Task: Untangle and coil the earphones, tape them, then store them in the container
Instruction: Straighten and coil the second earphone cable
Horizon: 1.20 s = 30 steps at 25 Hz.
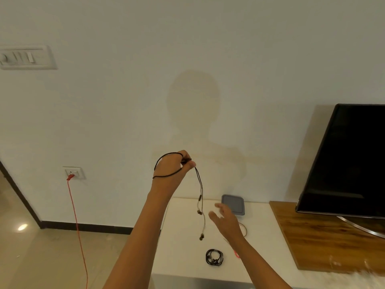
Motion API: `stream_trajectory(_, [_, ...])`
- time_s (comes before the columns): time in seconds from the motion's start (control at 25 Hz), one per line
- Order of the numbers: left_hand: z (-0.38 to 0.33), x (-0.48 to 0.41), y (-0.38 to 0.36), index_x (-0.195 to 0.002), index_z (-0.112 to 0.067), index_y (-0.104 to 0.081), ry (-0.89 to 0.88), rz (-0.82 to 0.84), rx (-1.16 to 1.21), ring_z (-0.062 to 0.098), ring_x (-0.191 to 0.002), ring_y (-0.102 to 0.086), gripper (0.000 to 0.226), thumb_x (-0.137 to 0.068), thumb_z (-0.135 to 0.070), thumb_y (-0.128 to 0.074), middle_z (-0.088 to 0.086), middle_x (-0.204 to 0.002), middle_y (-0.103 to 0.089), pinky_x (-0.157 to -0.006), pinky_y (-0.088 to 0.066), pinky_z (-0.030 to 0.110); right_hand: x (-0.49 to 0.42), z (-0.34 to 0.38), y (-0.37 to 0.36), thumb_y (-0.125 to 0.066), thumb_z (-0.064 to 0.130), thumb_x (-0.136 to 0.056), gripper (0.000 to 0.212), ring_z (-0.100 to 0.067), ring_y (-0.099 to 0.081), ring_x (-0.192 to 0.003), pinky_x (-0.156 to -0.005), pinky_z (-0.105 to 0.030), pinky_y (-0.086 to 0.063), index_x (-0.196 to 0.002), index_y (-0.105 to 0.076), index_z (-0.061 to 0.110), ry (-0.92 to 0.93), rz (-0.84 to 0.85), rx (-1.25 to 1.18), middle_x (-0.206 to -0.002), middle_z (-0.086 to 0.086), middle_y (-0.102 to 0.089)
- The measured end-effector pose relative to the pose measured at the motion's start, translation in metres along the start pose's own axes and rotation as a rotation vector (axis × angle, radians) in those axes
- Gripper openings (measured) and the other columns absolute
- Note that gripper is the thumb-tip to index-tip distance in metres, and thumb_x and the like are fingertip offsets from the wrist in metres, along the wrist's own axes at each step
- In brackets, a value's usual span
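Observation:
My left hand (174, 168) is raised in front of the wall and pinches black earphones (200, 197). Their cord loops round the back of that hand, and the two earbuds dangle below it over the white table (183, 247). My right hand (226, 221) hovers lower, to the right of the hanging buds, fingers spread and holding nothing. A second pair of black earphones (214, 257) lies coiled on the table near the front. A grey lidded container (233, 204) sits at the table's back edge. A tape roll (244, 229) lies partly hidden behind my right wrist.
A black television (345, 159) stands on a wooden board (325, 238) at the right. A red cable (77, 226) hangs from a wall socket (73, 173) at the left, down to the floor. A small red item (237, 254) lies beside my right forearm.

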State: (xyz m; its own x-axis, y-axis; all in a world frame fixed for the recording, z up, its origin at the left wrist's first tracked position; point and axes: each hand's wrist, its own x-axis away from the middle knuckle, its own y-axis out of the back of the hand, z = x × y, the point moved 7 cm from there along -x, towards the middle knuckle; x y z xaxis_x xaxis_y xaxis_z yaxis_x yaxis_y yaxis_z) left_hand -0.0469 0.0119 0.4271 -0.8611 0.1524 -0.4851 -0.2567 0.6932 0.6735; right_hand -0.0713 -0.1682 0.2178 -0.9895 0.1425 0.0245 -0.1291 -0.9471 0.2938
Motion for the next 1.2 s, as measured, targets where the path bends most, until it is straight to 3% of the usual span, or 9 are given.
stream_trajectory(0.08, [-0.005, 0.002, -0.014, -0.088, -0.019, -0.065, -0.022, 0.094, -0.025, 0.009, -0.086, -0.063, 0.013, -0.085, -0.032, -0.064, -0.009, -0.085, -0.069, -0.078, -0.051, 0.03, -0.002, 0.044, -0.015, -0.057, 0.031, -0.093, 0.038, -0.001, -0.051, -0.116, -0.1, -0.022, -0.043, -0.129, -0.045, 0.024, 0.094, 0.127, -0.146, -0.121, 0.018, -0.052])
stream_trajectory(0.2, [-0.001, 0.005, -0.028, -0.088, -0.018, -0.067, 0.011, 0.179, 0.069, 0.007, -0.085, -0.064, 0.012, -0.083, -0.029, -0.066, -0.008, -0.085, -0.07, -0.081, -0.052, 0.03, -0.002, 0.079, -0.03, -0.05, 0.02, -0.097, 0.013, -0.003, -0.065, -0.09, -0.084, -0.019, -0.049, -0.104, -0.06, 0.018, 0.223, 0.229, -0.078, -0.09, 0.011, -0.068])
stream_trajectory(0.36, [0.011, 0.005, -0.008, -0.09, -0.016, -0.07, 0.12, -0.055, 0.192, 0.001, -0.081, -0.058, 0.02, -0.096, -0.019, -0.051, -0.009, -0.089, -0.067, -0.072, -0.041, 0.002, -0.007, 0.032, -0.021, -0.043, 0.007, -0.095, 0.03, -0.008, -0.065, -0.078, -0.084, -0.034, -0.049, -0.077, -0.061, 0.024, 0.151, 0.202, 0.162, -0.076, 0.006, -0.065])
stream_trajectory(0.44, [0.022, 0.006, 0.003, -0.083, -0.014, -0.069, 0.252, -0.157, 0.45, 0.001, -0.085, -0.06, 0.028, -0.099, -0.019, -0.046, -0.006, -0.091, -0.07, -0.076, -0.042, 0.008, -0.011, -0.002, -0.005, -0.046, 0.006, -0.092, 0.033, -0.01, -0.064, -0.08, -0.083, -0.031, -0.049, -0.072, -0.063, 0.027, 0.067, 0.128, 0.217, -0.077, 0.006, -0.067])
stream_trajectory(0.56, [0.028, 0.008, 0.003, -0.076, -0.013, -0.062, 0.445, -0.125, 1.056, 0.013, -0.083, -0.064, 0.035, -0.101, -0.027, -0.042, 0.0, -0.073, -0.068, -0.083, -0.05, 0.026, -0.014, -0.039, 0.019, -0.053, 0.004, -0.089, 0.03, -0.015, -0.062, -0.076, -0.071, -0.022, -0.048, -0.07, -0.068, 0.021, -0.099, 0.038, 0.147, -0.076, 0.0, -0.069])
stream_trajectory(0.64, [0.03, 0.008, 0.005, -0.077, -0.013, -0.059, 0.475, -0.092, 1.183, 0.017, -0.084, -0.062, 0.035, -0.102, -0.028, -0.04, -0.003, -0.063, -0.065, -0.087, -0.049, 0.031, -0.013, -0.055, 0.033, -0.059, 0.0, -0.086, 0.021, -0.019, -0.061, -0.072, -0.063, -0.02, -0.052, -0.072, -0.071, 0.011, -0.183, -0.006, 0.03, -0.075, -0.008, -0.068])
stream_trajectory(0.84, [0.028, 0.012, -0.001, -0.076, -0.009, -0.063, 0.413, 0.135, 1.001, 0.023, -0.09, -0.059, 0.036, -0.102, -0.023, -0.041, -0.003, -0.061, -0.063, -0.092, -0.047, 0.035, -0.018, -0.063, 0.062, -0.063, -0.008, -0.083, 0.01, -0.024, -0.063, -0.069, -0.055, -0.018, -0.057, -0.079, -0.071, -0.004, -0.241, -0.092, -0.062, -0.075, -0.015, -0.068])
stream_trajectory(1.04, [0.037, 0.03, -0.029, -0.088, -0.013, -0.069, 0.447, 0.472, 0.552, 0.017, -0.085, -0.059, 0.026, -0.098, -0.027, -0.049, 0.003, -0.081, -0.068, -0.094, -0.049, 0.034, -0.03, -0.063, 0.086, -0.07, 0.004, -0.083, 0.012, -0.025, -0.068, -0.068, -0.067, -0.03, -0.061, -0.073, -0.069, 0.011, -0.204, -0.197, -0.003, -0.08, -0.017, -0.07])
stream_trajectory(1.2, [0.036, 0.031, -0.037, -0.088, -0.017, -0.069, 0.431, 0.465, 0.547, 0.016, -0.089, -0.061, 0.022, -0.097, -0.028, -0.052, 0.001, -0.084, -0.07, -0.092, -0.048, 0.03, -0.044, -0.053, 0.108, -0.065, 0.012, -0.087, 0.012, -0.026, -0.07, -0.068, -0.077, -0.044, -0.059, -0.076, -0.069, 0.011, -0.108, -0.294, 0.119, -0.073, -0.012, -0.071])
